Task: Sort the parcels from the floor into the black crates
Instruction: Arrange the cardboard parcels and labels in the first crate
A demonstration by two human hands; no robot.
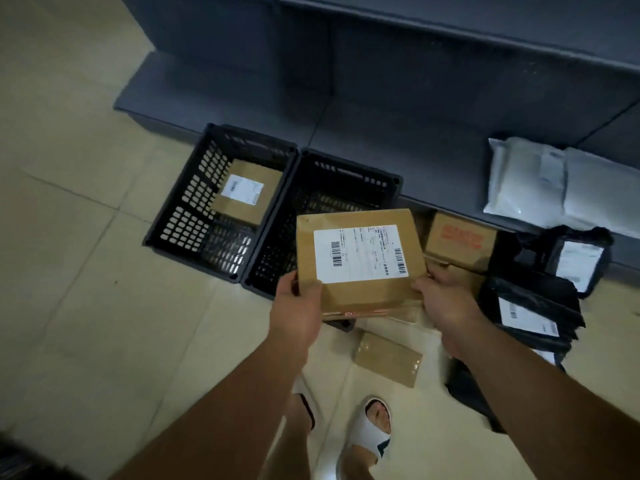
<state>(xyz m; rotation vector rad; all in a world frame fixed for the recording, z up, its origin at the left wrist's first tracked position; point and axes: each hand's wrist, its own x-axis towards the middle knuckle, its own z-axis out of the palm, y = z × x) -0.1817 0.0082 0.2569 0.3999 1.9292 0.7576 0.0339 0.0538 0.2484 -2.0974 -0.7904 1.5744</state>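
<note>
Both hands are gripping a cardboard box (360,258) (label up) above the right crate's (322,216) near edge: left hand (298,306) pinching its near-left corner, right hand (446,299) clasping its near-right corner.

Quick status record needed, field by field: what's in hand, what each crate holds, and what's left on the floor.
held: cardboard box with white label, over the right crate's near edge
left hand: grips the box's near left corner
right hand: grips the box's near right corner
left crate: one labelled cardboard parcel
right crate: no parcel visible; near part hidden by the box
floor: small brown box, red-printed box, black bags
ledge: white bags
</note>
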